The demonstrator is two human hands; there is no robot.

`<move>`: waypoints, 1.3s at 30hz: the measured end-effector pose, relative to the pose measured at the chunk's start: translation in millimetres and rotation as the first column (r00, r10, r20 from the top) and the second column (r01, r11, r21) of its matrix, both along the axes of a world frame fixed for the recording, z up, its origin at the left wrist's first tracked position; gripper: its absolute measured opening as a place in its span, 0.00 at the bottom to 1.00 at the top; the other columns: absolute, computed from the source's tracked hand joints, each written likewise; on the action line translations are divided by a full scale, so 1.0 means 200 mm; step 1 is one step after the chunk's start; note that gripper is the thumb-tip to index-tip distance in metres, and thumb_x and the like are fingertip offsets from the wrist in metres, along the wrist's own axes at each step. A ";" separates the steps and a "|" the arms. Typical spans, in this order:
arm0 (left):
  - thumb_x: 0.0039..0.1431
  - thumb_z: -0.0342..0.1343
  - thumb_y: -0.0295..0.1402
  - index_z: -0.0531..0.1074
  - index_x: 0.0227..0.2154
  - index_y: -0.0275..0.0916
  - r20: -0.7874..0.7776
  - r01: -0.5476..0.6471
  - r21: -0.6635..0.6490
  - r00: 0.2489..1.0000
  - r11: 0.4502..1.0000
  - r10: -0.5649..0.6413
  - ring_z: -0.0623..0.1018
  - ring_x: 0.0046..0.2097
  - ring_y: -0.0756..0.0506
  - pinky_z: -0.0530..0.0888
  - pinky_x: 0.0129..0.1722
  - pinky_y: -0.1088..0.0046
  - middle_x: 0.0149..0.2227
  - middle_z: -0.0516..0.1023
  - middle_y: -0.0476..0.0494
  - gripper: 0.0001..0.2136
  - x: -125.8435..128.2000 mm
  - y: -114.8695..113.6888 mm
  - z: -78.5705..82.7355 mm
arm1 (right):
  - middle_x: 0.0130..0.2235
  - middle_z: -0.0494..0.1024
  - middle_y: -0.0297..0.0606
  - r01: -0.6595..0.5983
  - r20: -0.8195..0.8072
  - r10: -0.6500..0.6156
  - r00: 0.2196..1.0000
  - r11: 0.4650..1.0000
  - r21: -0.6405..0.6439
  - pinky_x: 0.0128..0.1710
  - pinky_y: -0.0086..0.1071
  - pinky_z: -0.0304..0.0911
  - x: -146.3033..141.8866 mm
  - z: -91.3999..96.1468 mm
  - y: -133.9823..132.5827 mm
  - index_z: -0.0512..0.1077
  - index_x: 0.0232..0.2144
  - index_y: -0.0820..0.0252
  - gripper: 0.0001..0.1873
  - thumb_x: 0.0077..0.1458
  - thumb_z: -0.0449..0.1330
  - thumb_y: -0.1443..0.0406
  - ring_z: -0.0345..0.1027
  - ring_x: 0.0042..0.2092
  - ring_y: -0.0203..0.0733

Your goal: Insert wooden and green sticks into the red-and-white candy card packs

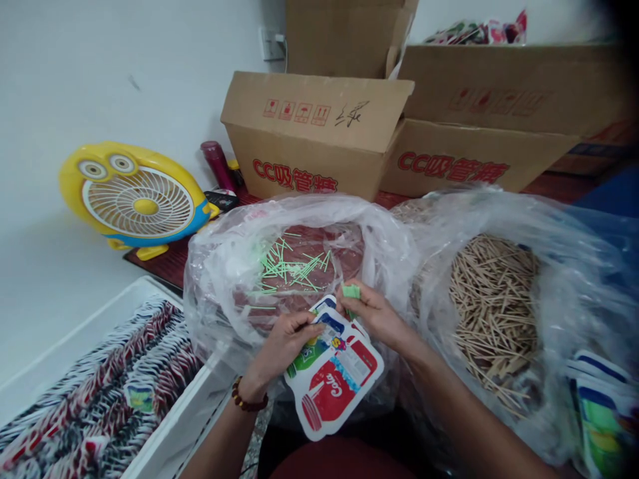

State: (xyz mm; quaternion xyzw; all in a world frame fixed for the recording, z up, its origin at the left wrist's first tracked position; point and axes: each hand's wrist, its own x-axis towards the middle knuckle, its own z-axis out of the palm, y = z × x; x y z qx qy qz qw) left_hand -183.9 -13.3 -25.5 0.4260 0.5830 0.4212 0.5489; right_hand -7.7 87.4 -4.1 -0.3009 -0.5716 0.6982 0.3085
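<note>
My left hand (285,344) is closed on a small fan of bottle-shaped printed pouches (333,376), red, green and blue, held over my lap. My right hand (372,311) pinches a bundle of light green sticks (351,292) just above the top edge of the pouches. Right behind both hands, a clear plastic bag (219,266) holds several loose green sticks (289,266) scattered on its bottom.
A second clear bag (564,266) at the right is full of tan wooden sticks (494,313). A white tray (174,426) of striped packets lies at the lower left. A yellow fan (134,197), a dark red bottle (217,164) and cardboard boxes (309,133) stand behind. More pouches (599,412) lie lower right.
</note>
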 end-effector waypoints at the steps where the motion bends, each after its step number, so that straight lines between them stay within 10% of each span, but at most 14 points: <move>1: 0.54 0.58 0.43 0.74 0.25 0.36 0.020 -0.007 0.000 1.000 1.000 0.007 0.65 0.22 0.53 0.60 0.21 0.79 0.20 0.70 0.52 0.14 0.00 -0.01 0.00 | 0.26 0.71 0.28 0.075 -0.109 -0.087 0.990 0.991 -0.111 0.28 0.28 0.59 0.00 0.00 0.00 0.68 0.31 0.57 0.06 0.52 0.61 0.62 0.64 0.27 0.34; 5: 0.53 0.60 0.40 0.75 0.25 0.36 0.145 -0.026 0.093 0.989 0.995 0.012 0.75 0.40 0.44 0.71 0.38 0.74 0.42 0.78 0.40 0.11 0.05 -0.04 0.02 | 0.29 0.74 0.29 0.202 -0.358 -0.376 0.854 0.876 -0.438 0.34 0.34 0.66 -0.03 0.01 -0.02 0.68 0.35 0.55 0.10 0.49 0.63 0.63 0.70 0.30 0.37; 10: 0.56 0.59 0.35 0.74 0.24 0.39 0.285 -0.035 0.223 0.958 0.974 -0.031 0.64 0.61 0.37 0.60 0.60 0.60 0.64 0.59 0.44 0.08 0.23 -0.08 0.08 | 0.32 0.75 0.31 0.287 -0.367 -0.411 0.835 0.893 -0.348 0.40 0.35 0.67 -0.09 -0.01 -0.10 0.68 0.35 0.54 0.07 0.52 0.61 0.62 0.72 0.36 0.39; 27: 0.58 0.56 0.33 0.74 0.28 0.40 0.226 -0.119 0.236 0.972 0.964 0.065 0.51 0.67 0.38 0.49 0.65 0.56 0.67 0.51 0.48 0.06 0.41 -0.14 0.11 | 0.33 0.77 0.31 0.427 -0.329 -0.483 0.812 0.874 -0.230 0.40 0.34 0.66 -0.12 -0.05 -0.21 0.69 0.31 0.53 0.04 0.56 0.58 0.60 0.73 0.40 0.41; 39: 0.59 0.56 0.31 0.72 0.27 0.39 0.259 -0.030 0.283 0.965 0.959 -0.046 0.53 0.66 0.39 0.51 0.65 0.59 0.67 0.51 0.44 0.06 0.42 -0.16 0.13 | 0.30 0.79 0.30 0.367 -0.432 -0.665 0.610 0.720 -0.589 0.52 0.40 0.64 -0.09 -0.03 -0.14 0.70 0.31 0.57 0.03 0.52 0.61 0.64 0.76 0.40 0.40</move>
